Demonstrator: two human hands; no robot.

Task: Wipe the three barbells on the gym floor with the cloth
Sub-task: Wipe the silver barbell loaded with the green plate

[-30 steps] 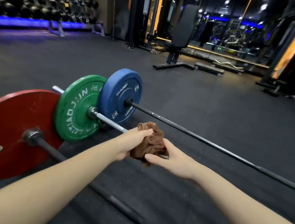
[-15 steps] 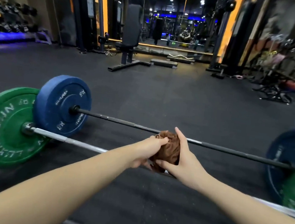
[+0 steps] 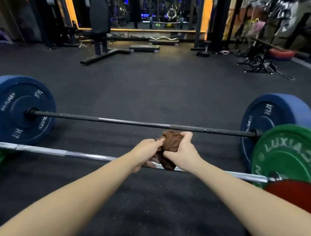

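Both hands up front, left hand (image 3: 148, 148) and right hand (image 3: 182, 153) gripping the bunched cloth (image 3: 170, 144) over the silver bar (image 3: 88, 156), apparently readying a wipe.

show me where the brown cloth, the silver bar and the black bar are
brown cloth (image 3: 171, 142), head view, on the bunched middle of the fabric
silver bar (image 3: 88, 156), head view, on a bare stretch of its shaft
black bar (image 3: 130, 123), head view, on the middle of its shaft

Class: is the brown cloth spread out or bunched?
Bunched: the brown cloth is a crumpled wad gripped by left hand and right hand.
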